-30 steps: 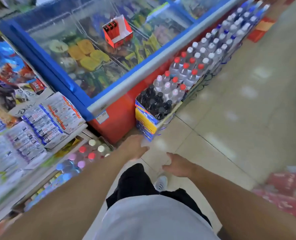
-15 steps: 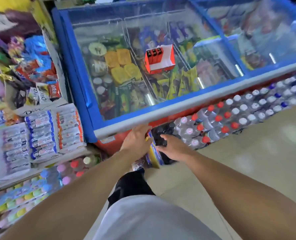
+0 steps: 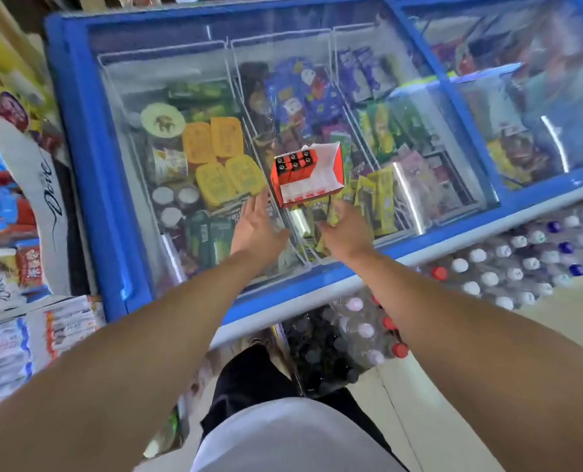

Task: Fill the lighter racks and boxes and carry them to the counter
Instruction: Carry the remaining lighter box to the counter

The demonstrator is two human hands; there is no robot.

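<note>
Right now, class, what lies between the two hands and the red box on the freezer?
Head view: only glass lid separates the left hand and right hand from the red box.

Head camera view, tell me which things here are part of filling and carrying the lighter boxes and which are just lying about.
Part of the job:
red lighter box, partly filled, standing on the freezer's glass lid
left hand, open, reaching for it
right hand, open, reaching for it

Just lying about:
freezer with ice creams inside
water bottles on the floor
snack packs on the left

A box [image 3: 308,177] sits on the freezer [image 3: 89,158] lid; both hands [image 3: 254,223] [image 3: 346,229] hover before it, bottles [image 3: 480,267] below.
</note>
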